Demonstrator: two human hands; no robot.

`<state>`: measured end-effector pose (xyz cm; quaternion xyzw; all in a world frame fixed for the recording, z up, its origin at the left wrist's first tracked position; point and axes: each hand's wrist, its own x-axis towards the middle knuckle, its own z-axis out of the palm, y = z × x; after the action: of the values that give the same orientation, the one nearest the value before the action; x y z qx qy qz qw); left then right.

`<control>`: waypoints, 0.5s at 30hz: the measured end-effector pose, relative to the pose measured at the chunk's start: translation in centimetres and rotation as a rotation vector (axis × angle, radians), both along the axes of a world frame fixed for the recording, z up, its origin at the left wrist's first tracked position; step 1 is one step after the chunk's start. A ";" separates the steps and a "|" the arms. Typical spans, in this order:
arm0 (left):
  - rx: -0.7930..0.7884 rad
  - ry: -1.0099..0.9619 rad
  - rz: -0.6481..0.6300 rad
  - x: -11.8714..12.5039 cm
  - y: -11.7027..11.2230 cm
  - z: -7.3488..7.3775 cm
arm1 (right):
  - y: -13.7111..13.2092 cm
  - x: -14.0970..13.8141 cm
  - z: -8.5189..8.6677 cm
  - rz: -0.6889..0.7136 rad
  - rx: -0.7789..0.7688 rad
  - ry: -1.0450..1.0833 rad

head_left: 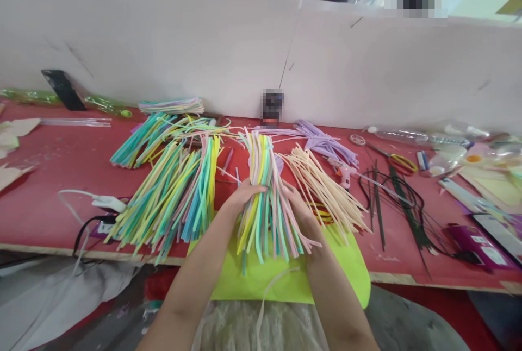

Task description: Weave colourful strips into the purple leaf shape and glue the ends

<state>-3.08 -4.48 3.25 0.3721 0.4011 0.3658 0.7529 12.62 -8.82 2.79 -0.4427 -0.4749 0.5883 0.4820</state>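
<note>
My left hand [247, 194] is closed round the left side of a bundle of pipe cleaners [267, 220] in pink, yellow, mint and white. Against the bundle's right side, my right hand [294, 202] curls its fingers, partly hidden by the stems. The bundle's lower ends fan out over a lime-green sheet [338, 275]. To the left lies a larger spread of mixed-colour pipe cleaners [171, 193]. Cream pipe cleaners [326, 188] lie close by on the right, with purple ones [326, 142] behind them.
On the red table [49, 177], a white plug [109, 202] with cables lies left. A pink glue gun [346, 175], yellow-handled scissors [402, 164], dark green stems [402, 204] and a purple box-like object [479, 245] are right. A black phone [64, 90] leans against the white partition [163, 41].
</note>
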 end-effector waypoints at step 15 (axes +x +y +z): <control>-0.139 -0.093 0.003 -1.0 0.1 0.7 | 0.0 1.5 -0.7 -0.229 -0.133 0.033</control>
<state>-4.04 -4.39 3.99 0.3013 0.3907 0.3549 0.7941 14.11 -8.83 2.05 -0.5155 -0.3731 0.5668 0.5233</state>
